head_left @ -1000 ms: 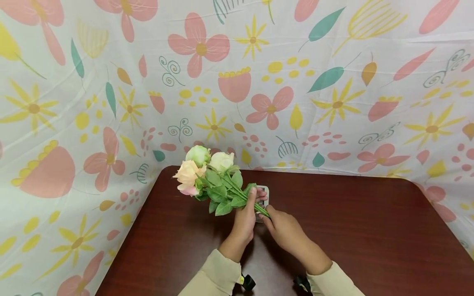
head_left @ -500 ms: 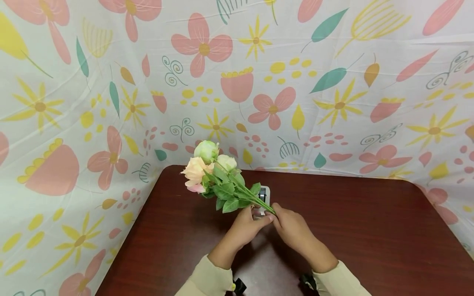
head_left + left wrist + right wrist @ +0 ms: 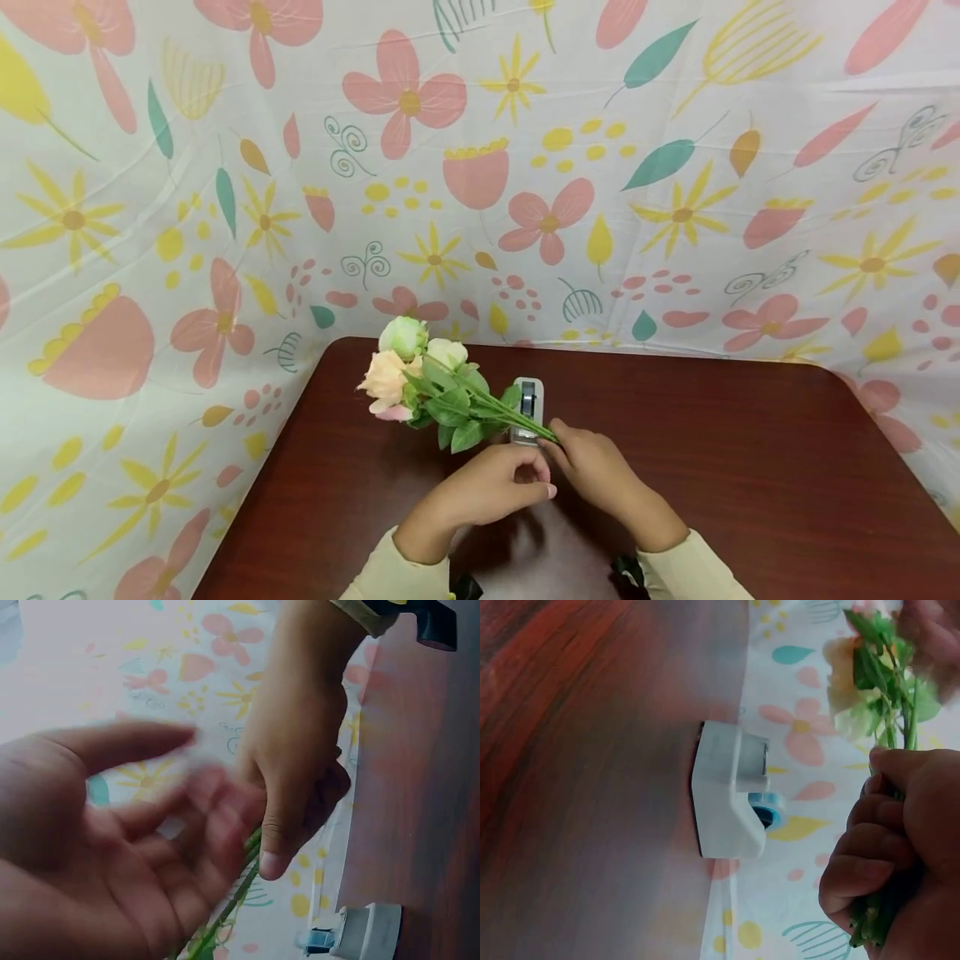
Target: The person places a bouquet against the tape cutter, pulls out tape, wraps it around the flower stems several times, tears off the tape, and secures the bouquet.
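Note:
My right hand [image 3: 600, 471] grips a bunch of flowers [image 3: 450, 392] by the lower ends of its green stems. The blooms, peach, cream and pale green, point to the far left above the table. In the right wrist view the fingers [image 3: 855, 877] wrap the stems, whose cut ends poke out below. My left hand [image 3: 491, 487] is off the bunch, just in front of it, with loosely bent fingers and nothing in them. Behind the stems stands a white tape dispenser [image 3: 531, 400], its lower part partly covered by them in the head view.
A dark reddish wooden table [image 3: 712, 442] lies under the hands. White cloth [image 3: 660, 108] with a printed flower pattern hangs behind it and along its left side. The dispenser's tape roll [image 3: 766, 811] shows in the right wrist view.
My left hand has let go of the stems and drawn back toward me and to the left. The right hand keeps its grip, and the blooms have dipped lower over the last half second.

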`<control>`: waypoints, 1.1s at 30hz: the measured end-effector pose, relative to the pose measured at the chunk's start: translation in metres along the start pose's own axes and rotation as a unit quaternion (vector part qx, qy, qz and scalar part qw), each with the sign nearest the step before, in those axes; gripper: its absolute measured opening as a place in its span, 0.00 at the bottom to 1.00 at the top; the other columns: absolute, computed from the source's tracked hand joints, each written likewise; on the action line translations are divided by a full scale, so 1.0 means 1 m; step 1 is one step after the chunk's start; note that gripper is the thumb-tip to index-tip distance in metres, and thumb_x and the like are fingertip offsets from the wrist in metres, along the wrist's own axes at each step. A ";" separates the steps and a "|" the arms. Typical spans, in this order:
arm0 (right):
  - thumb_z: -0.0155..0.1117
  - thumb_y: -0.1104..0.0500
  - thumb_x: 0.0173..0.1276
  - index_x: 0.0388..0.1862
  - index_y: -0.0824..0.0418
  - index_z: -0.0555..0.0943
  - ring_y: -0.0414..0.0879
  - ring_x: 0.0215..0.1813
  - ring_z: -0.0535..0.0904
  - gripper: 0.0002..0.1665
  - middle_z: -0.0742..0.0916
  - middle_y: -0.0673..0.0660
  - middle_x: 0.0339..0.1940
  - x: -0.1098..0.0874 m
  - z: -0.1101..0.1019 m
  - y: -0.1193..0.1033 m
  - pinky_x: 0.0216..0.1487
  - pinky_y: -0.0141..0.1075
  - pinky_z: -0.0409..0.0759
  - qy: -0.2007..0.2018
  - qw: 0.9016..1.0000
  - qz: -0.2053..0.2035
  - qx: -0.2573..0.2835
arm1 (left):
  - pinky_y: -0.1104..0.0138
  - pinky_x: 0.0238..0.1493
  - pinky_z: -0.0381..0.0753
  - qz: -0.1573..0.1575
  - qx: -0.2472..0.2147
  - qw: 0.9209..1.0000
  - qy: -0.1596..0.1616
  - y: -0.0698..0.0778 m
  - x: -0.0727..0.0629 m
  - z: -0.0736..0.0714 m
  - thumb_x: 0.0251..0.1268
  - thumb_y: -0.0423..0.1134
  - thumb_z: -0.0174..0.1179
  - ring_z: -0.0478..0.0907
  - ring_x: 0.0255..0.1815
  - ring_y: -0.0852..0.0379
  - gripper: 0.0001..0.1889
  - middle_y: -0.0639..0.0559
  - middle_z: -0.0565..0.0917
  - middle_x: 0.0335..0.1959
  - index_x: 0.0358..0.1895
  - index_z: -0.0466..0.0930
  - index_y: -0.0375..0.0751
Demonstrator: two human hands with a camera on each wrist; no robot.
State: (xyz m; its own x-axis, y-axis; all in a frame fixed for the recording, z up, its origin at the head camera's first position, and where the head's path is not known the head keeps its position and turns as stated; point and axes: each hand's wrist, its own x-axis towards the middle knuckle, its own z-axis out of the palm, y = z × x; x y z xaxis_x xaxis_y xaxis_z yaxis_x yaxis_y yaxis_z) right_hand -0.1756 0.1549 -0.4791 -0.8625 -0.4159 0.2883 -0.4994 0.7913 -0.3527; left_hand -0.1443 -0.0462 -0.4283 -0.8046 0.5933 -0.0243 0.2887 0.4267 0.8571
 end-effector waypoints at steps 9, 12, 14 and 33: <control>0.58 0.54 0.78 0.48 0.57 0.81 0.32 0.22 0.68 0.09 0.81 0.44 0.22 -0.007 0.006 -0.001 0.27 0.30 0.69 -0.064 0.997 -0.031 0.011 | 0.66 0.60 0.77 0.121 0.126 0.981 0.080 -0.005 0.010 0.000 0.65 0.29 0.61 0.71 0.65 0.57 0.17 0.55 0.72 0.61 0.55 0.75 0.47; 0.59 0.52 0.77 0.42 0.55 0.79 0.31 0.21 0.65 0.07 0.79 0.43 0.22 -0.009 0.007 -0.002 0.25 0.30 0.68 -0.072 0.996 -0.044 0.004 | 0.63 0.61 0.76 0.109 0.243 0.960 0.091 -0.014 0.015 -0.002 0.64 0.30 0.64 0.72 0.66 0.54 0.23 0.53 0.73 0.64 0.62 0.75 0.49; 0.60 0.50 0.77 0.42 0.53 0.78 0.30 0.23 0.68 0.08 0.83 0.43 0.26 -0.010 0.008 -0.003 0.25 0.31 0.69 -0.070 0.996 -0.050 -0.005 | 0.60 0.67 0.74 0.096 0.294 0.948 0.077 -0.018 0.016 -0.003 0.64 0.33 0.66 0.74 0.66 0.53 0.27 0.53 0.76 0.64 0.66 0.73 0.49; 0.63 0.51 0.74 0.34 0.50 0.75 0.36 0.24 0.75 0.09 0.81 0.43 0.24 -0.011 0.006 0.003 0.26 0.37 0.73 -0.090 0.995 -0.048 -0.021 | 0.55 0.68 0.74 0.054 0.514 0.855 0.031 -0.047 0.020 -0.007 0.71 0.44 0.63 0.84 0.52 0.58 0.12 0.55 0.88 0.47 0.54 0.83 0.49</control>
State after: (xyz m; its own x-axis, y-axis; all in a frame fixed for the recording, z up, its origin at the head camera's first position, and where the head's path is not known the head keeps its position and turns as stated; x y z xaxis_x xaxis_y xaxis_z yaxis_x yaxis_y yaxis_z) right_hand -0.1675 0.1590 -0.4886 -0.8137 -0.5606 0.1537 -0.5794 0.7608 -0.2925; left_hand -0.1771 -0.0591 -0.4654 -0.7608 0.6438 0.0821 0.6416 0.7651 -0.0548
